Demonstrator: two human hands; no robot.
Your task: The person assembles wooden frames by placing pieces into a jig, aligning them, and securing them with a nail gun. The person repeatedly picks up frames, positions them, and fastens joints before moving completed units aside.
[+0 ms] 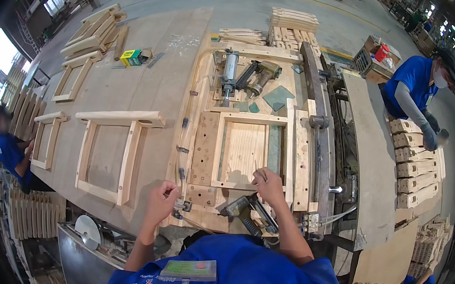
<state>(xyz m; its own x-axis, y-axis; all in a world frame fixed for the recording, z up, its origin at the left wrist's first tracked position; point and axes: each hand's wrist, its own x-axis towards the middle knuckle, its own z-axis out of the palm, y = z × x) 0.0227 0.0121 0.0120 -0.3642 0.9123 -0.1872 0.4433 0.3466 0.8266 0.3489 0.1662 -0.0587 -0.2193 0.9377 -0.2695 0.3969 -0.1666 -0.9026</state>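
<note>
Broad brown board surface (155, 87) spreads beyond left hand (163, 197), fingers curled, contents unclear. Pale rectangular wooden frame (252, 117) lies beneath and beyond right hand (269, 186), which pinches thin pale stick (255, 165). Frame probably light, stiff; best gripped by opposite side rails (219, 149).

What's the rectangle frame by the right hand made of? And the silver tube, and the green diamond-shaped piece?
Rectangle frame: looks like bare wood, pale tan without glossy paint.
Silver tube: probably smooth metal, because it gleams.
Green piece: dull and flat, maybe plastic or rubber; I can't tell.
</note>
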